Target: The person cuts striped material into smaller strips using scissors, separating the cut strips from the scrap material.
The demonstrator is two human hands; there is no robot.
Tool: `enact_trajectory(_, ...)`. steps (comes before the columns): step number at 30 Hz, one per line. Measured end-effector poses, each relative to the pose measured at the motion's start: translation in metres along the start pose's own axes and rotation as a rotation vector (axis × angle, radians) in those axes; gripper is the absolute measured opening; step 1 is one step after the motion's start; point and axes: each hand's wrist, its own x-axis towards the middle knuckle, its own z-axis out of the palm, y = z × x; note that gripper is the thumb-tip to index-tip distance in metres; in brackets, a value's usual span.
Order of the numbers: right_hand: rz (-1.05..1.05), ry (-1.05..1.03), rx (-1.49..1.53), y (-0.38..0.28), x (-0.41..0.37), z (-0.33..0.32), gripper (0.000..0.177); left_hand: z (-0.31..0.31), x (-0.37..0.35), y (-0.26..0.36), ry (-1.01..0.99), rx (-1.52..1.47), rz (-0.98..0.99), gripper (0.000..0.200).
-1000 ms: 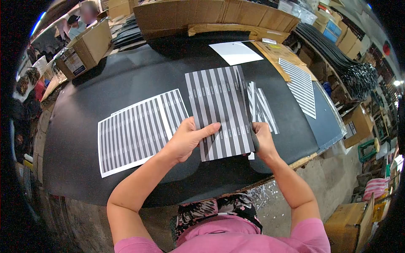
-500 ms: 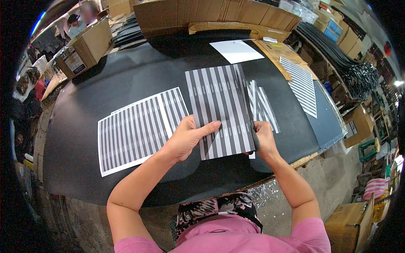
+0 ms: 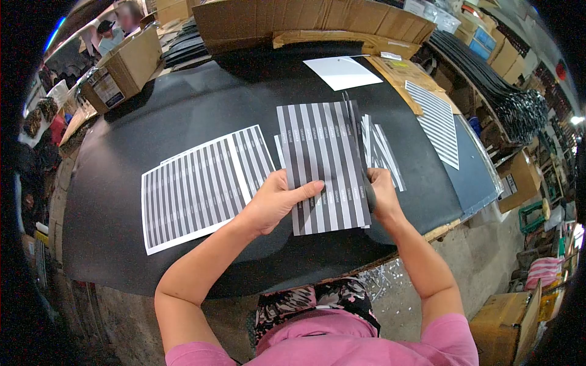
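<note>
My left fingers grip the striped sheet at its eight-o'clock side, over the counter, and my right fingers are closed around a dark tool, probably scissors, at the sheet's four-o'clock side. I judge this sheet light and easily bent, best held near its edge, thumb flat.

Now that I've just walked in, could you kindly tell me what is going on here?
A person at a black-topped table holds a striped sheet up in the left hand, thumb across its front. The right hand, at the sheet's right edge, grips what looks like a pair of dark scissors. Larger striped sheets lie on the table to the left, and loose narrow strips lie just beyond the right hand.
</note>
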Motion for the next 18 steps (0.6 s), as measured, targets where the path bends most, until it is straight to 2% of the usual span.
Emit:
enact_trajectory(12,0.039,0.000,0.041,0.008,0.003,0.000,0.020,-0.005,0.003,0.001,0.015,-0.044,-0.057,0.030)
enact_trajectory(14,0.186,-0.106,0.223,0.008,0.001,-0.006,0.024,-0.007,0.005,0.002,0.038,-0.105,-0.015,0.031)
enact_trajectory(15,0.184,-0.104,0.225,0.000,-0.003,-0.004,0.024,-0.008,0.004,0.005,0.074,-0.097,-0.023,0.033)
enact_trajectory(17,0.289,-0.261,0.526,-0.020,-0.014,0.003,0.031,-0.017,0.005,0.007,0.170,-0.118,-0.038,0.033)
enact_trajectory(18,0.408,-0.370,0.626,-0.007,-0.010,-0.002,0.036,-0.021,0.008,0.006,0.208,-0.123,-0.031,0.034)
